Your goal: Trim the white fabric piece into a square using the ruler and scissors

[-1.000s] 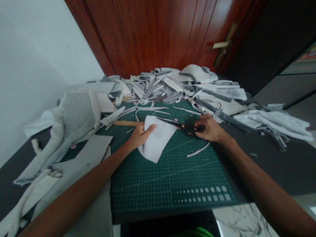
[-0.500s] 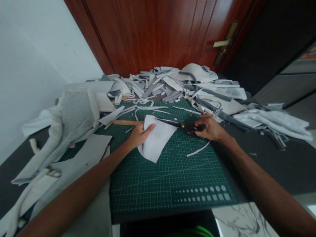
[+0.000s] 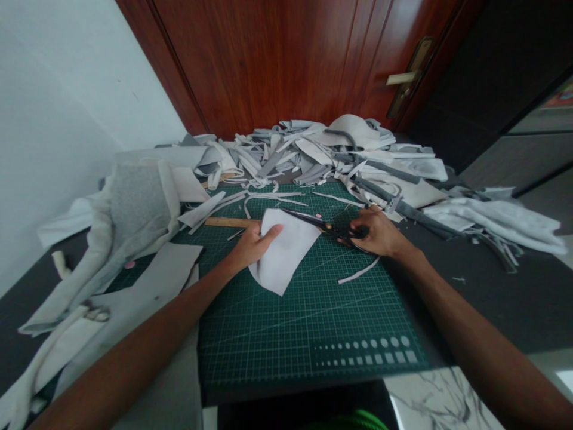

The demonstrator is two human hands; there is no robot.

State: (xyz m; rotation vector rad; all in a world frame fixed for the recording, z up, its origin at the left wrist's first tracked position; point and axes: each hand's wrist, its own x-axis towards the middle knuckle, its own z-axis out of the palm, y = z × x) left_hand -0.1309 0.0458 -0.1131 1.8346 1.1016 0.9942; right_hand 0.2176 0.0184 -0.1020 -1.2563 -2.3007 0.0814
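My left hand [image 3: 251, 246] pinches the left edge of a white piece of fabric [image 3: 286, 251] that lies on the green cutting mat [image 3: 308, 322]. My right hand [image 3: 378, 233] is closed on the handles of black scissors [image 3: 326, 226], whose blades point left along the top edge of the white piece. A thin cut strip [image 3: 359, 272] lies on the mat just below my right hand. A wooden ruler [image 3: 226, 223] lies on the mat behind my left hand.
A large heap of grey and white fabric offcuts [image 3: 322, 155] fills the back of the table before a wooden door [image 3: 286, 60]. Folded grey cloth [image 3: 134, 209] lies at left, more fabric [image 3: 496, 218] at right. A flat grey piece [image 3: 152, 286] overlaps the mat's left edge.
The scissors and my right hand have shifted slightly left along the top edge of the white piece. My left hand keeps its hold in the same place.
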